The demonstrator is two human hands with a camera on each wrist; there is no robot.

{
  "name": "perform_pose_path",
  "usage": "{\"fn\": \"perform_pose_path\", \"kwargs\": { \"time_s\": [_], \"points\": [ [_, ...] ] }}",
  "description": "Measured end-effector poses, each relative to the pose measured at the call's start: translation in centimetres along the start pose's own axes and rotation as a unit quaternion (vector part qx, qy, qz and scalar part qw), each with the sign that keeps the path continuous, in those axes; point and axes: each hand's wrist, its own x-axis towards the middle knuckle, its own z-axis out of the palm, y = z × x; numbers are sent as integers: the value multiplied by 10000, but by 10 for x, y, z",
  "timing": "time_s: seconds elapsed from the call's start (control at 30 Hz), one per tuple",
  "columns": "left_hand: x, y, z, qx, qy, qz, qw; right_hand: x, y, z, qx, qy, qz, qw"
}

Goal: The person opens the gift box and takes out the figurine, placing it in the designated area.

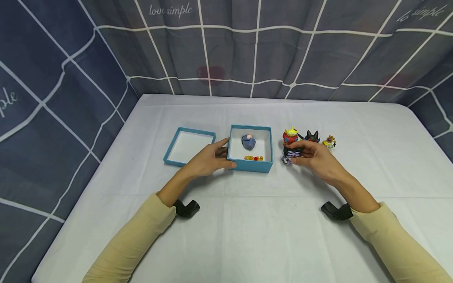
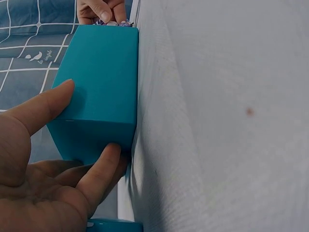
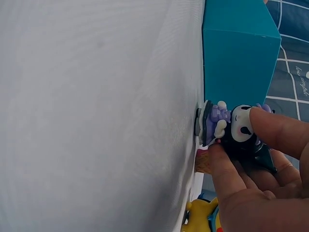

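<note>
My left hand [image 1: 208,159] holds the near left corner of an open teal box [image 1: 252,167], thumb on its front face and fingers along its left side. Inside the box lie a blue-grey figurine [image 1: 249,143] and a small yellow-and-red figurine [image 1: 253,158]. Just right of the box, my right hand [image 1: 315,160] pinches a black-and-purple figurine [image 3: 241,126] with a white face between thumb and fingers. The figurine's base is right at the tablecloth in the right wrist view. My right hand partly covers it in the head view.
Left of the box lies its teal-rimmed lid [image 1: 198,131], white inside. Behind my right hand stand a red figurine with a yellow top [image 1: 290,135], a black-eared figurine [image 1: 312,136] and a small yellow one [image 1: 329,142]. A white cloth [image 1: 247,228] covers the table; checked curtains [image 1: 230,55] hang behind.
</note>
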Motion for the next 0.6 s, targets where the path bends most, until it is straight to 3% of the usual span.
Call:
{"fn": "perform_pose_path", "kwargs": {
  "time_s": [0.6],
  "points": [
    [0, -1, 0, 63, 4, 12, 10000, -1, -1, 1, 51, -54, -51, 10000]
  ]
}}
